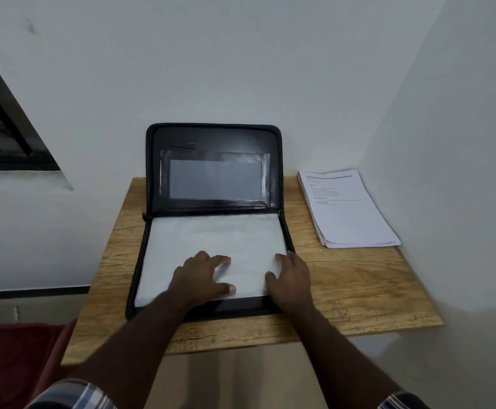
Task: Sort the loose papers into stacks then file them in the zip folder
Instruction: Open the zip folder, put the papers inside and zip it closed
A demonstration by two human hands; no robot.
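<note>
Head view: a black zip folder is lying open at the counter's centre, lid leaning against the wall. Both hands are pressing flat on white sheets inside it: left hand released, right hand released. At two o'clock, a paper stack is waiting, seemingly unfiled.

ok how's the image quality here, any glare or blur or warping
Head view: dim, soft light; mild sheen on the clear plastic pocket of the open black zip folder; text on the white printed paper stack too blurred to read; wide-angle warping bends the wooden table edges.
</note>
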